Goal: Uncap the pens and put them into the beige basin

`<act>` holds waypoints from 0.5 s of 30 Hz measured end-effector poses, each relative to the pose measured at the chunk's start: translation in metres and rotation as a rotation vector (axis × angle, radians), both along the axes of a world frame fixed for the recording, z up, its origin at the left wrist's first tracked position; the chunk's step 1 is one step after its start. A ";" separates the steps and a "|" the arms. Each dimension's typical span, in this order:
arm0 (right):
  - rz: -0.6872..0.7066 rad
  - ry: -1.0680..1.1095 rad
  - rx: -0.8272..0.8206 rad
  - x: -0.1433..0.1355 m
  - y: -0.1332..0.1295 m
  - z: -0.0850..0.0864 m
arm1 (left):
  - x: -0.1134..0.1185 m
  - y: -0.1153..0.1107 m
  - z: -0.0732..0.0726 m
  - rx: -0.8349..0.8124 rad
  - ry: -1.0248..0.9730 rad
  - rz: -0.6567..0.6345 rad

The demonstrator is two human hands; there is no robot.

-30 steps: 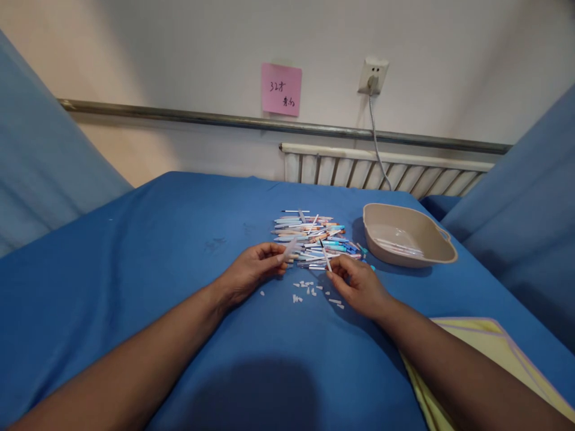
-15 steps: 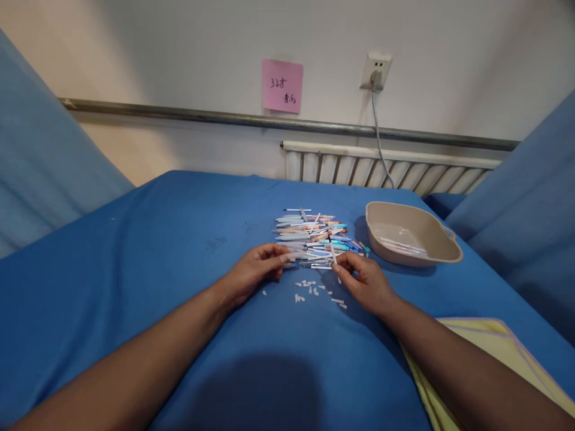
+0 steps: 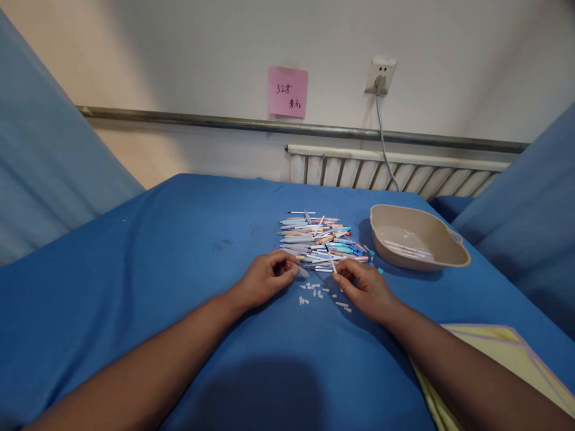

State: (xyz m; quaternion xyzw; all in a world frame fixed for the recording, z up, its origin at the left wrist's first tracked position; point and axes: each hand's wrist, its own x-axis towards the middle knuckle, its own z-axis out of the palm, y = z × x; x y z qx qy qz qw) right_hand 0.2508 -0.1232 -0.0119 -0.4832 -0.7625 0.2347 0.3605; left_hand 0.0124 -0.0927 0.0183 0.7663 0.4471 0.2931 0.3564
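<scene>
At centre frame I have the left hand [image 3: 266, 279] pinching a translucent tube [image 3: 300, 272], the right hand [image 3: 367, 290] a dark-tipped white stick [image 3: 331, 261]; I'd judge both light, stiff, slick, best gripped mid-length

Indoor room, exact type unclear: white slatted radiator [image 3: 413, 160], grey metal rail [image 3: 233, 122] beyond blue cloth-covered surface [image 3: 202, 239]'s far edge; blue fabric curtains [image 3: 49, 149] flanking.
</scene>
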 end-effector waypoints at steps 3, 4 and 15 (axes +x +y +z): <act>0.015 -0.001 0.006 0.000 0.000 0.000 | 0.001 -0.001 0.001 -0.016 0.004 -0.010; 0.019 -0.001 0.008 -0.001 0.000 0.001 | 0.001 -0.001 0.002 -0.019 0.006 -0.014; 0.091 0.012 0.003 -0.001 0.000 0.000 | 0.000 -0.001 0.004 -0.032 0.072 -0.046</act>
